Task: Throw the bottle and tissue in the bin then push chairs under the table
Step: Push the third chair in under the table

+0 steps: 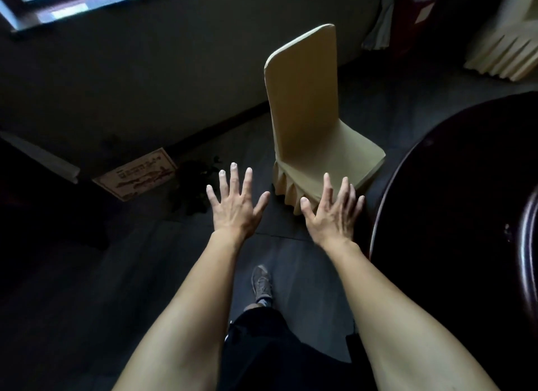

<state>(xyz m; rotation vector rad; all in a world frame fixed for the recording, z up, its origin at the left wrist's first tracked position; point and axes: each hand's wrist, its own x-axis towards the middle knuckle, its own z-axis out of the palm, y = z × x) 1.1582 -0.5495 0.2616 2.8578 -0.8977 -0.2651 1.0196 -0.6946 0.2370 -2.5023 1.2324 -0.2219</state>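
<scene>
A chair in a beige cover stands on the dark floor ahead of me, its back toward me and its seat facing the round dark table at the right. My left hand is stretched out with fingers spread, short of the chair and to its left. My right hand is also spread, hovering in front of the chair's pleated skirt; I cannot tell whether it touches. Neither hand holds anything. No bottle, tissue or bin is in view.
A second covered chair shows at the top right. A framed board and a dark plant lie on the floor by the wall at left. My foot steps forward between my arms.
</scene>
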